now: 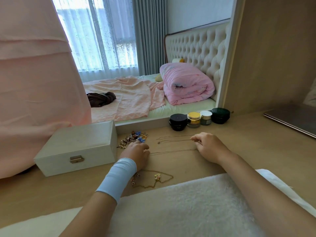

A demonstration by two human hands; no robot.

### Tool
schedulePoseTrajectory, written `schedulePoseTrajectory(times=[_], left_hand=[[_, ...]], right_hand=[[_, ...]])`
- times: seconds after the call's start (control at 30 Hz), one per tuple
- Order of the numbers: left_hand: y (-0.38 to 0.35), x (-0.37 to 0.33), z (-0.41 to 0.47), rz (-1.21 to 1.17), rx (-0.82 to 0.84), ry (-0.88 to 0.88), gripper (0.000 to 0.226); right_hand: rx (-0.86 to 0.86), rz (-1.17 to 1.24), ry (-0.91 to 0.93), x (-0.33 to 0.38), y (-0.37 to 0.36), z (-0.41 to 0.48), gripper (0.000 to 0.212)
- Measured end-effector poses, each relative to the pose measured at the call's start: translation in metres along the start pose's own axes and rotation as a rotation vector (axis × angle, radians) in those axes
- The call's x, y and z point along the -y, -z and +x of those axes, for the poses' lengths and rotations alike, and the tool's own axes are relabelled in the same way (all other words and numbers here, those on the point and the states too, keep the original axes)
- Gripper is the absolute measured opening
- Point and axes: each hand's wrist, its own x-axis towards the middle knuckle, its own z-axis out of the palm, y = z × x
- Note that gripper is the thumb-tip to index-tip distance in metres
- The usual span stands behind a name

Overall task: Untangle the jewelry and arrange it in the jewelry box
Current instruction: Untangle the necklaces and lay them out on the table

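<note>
The white jewelry box (77, 147) sits shut on the wooden desk (239, 142), its clasp facing the person. Everything to be sorted lies to the box's right.

Just beside the box's far right corner is the tangled pile (135, 138), small beads and gold bits with something blue among them. Farther right, a thin chain (172, 152) is drawn out in a line running straight away from the box's right wall, so its long axis crosses the desk left to right. Finer strands (174, 140) lie parallel beyond it (the same chain doubled back or another, I cannot tell).

The left hand (136, 154), above a pale blue wristband (118, 177), lies palm down just beside the box's right wall. Its fingertips are at the pile's edge and its thumb is near the chain's box-side end; whether it grips anything cannot be told. The right hand (208, 146) is at the chain's other end, well apart from the box, with fingers curled and pinching the strands.

A gold pendant necklace (157, 178) lies nearer the person than the box's right front corner, by the left wrist.

The chain looks freed, so it would have to travel along its own axis toward the box. The left hand is the nearer one to open the clasp.
</note>
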Motion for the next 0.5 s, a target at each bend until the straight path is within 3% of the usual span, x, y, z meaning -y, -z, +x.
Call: schedulePoseTrajectory(times=[0.1,0.23,0.5], left_hand=[[-0.006,-0.009,-0.011,-0.053,0.1,-0.11,0.048],[-0.015,-0.015,-0.014,0.039,0.325,-0.109,0.068],[-0.029,-0.042,0.001,0.102,0.385,-0.123,0.074]], right_hand=[[0.193,-0.144,-0.025,0.011,-0.002,-0.012,0.049],[0.435,-0.249,-0.032,0.017,-0.018,-0.028,0.067],[0.398,-0.267,-0.173,-0.006,-0.02,-0.014,0.08]])
